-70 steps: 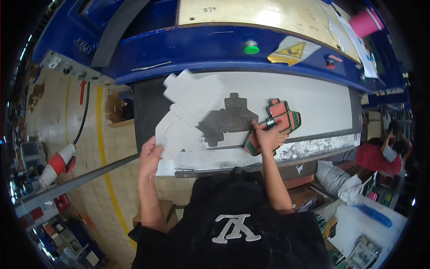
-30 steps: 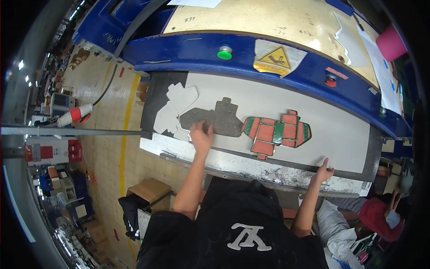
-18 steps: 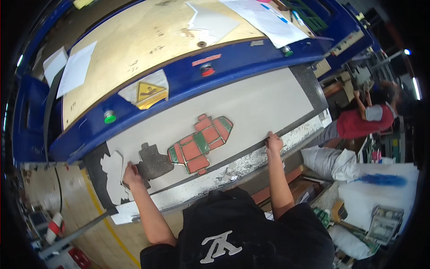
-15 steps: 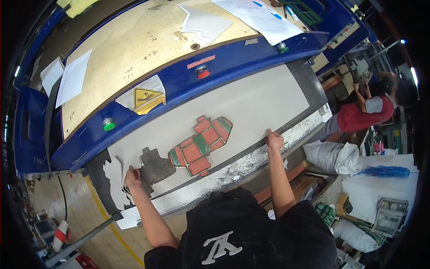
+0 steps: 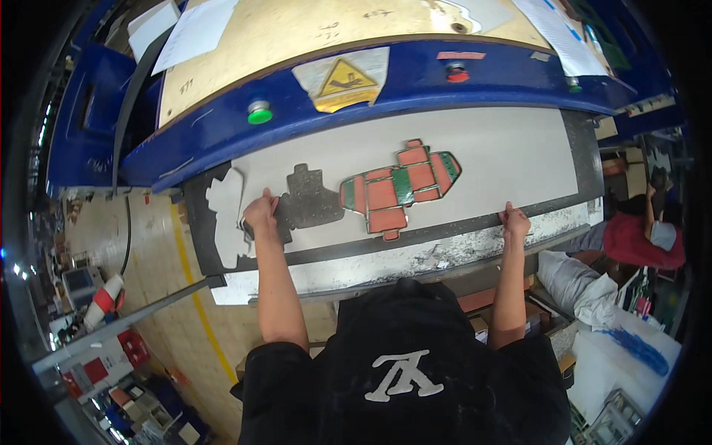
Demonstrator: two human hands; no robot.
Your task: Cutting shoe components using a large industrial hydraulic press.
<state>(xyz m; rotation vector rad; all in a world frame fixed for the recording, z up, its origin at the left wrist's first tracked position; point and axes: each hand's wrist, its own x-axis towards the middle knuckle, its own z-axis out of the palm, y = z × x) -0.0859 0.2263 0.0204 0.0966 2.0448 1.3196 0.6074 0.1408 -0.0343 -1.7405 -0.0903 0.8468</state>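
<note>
A wide grey sheet [image 5: 512, 148] lies on the black bed of a blue press. On it sits a cutting die [image 5: 400, 185] with red and green padding and metal edges. My left hand [image 5: 261, 213] is closed at the sheet's left part, between a dark cut-out opening [image 5: 311, 196] and an irregular grey scrap piece [image 5: 225, 215]. Its fingertips pinch the sheet there, partly hidden by the hand itself. At the sheet's front edge, right of the die, my right hand [image 5: 514, 221] pinches the edge between thumb and fingers.
The blue press beam [image 5: 415, 74] runs behind the sheet, with a green button [image 5: 259, 112], a red button [image 5: 456, 72] and a yellow warning sign [image 5: 346, 80]. A worn white ledge [image 5: 415, 259] borders the front. Another person in red [image 5: 630, 241] stands at the right.
The view has swung, so the press, sheet and die appear farther right and higher. Both hands stay at the sheet. The grey scrap at the left now looks flatter.
</note>
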